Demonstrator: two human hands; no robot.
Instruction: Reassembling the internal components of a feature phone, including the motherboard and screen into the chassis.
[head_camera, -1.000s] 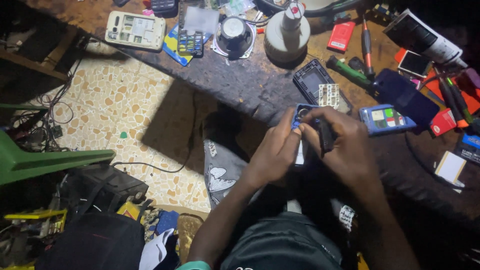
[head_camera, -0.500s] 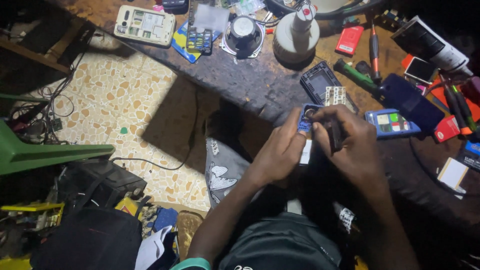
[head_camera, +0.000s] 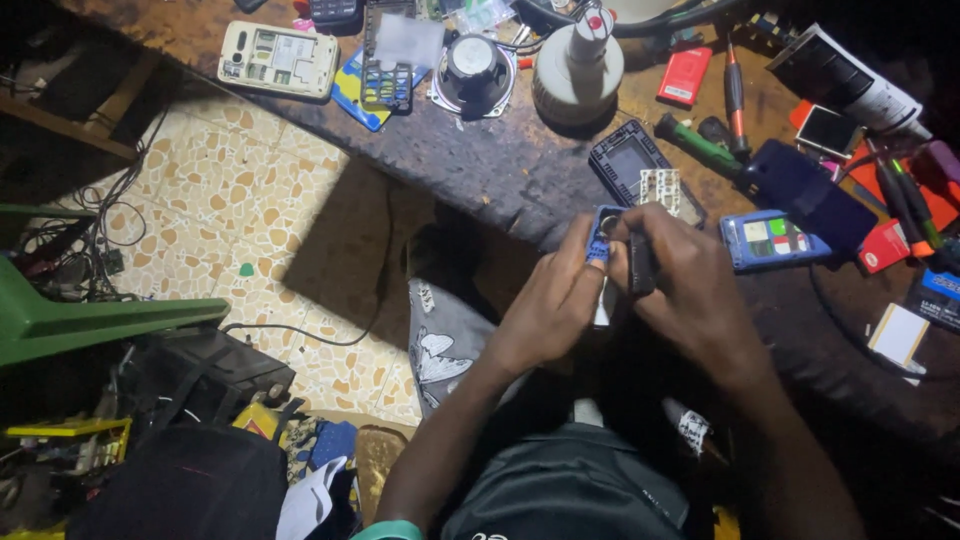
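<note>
there is a single view, from a camera worn on the person's head. it looks steeply down and a little forward over the person's own forearms, so the hands (head_camera: 630, 285) sit close below, just right of the middle. the dark surface (head_camera: 480, 165) runs slantwise across the top and right of the picture, its far side cut by the upper edge. the patterned floor (head_camera: 220, 200) fills the left side, seen from farther off.
</note>
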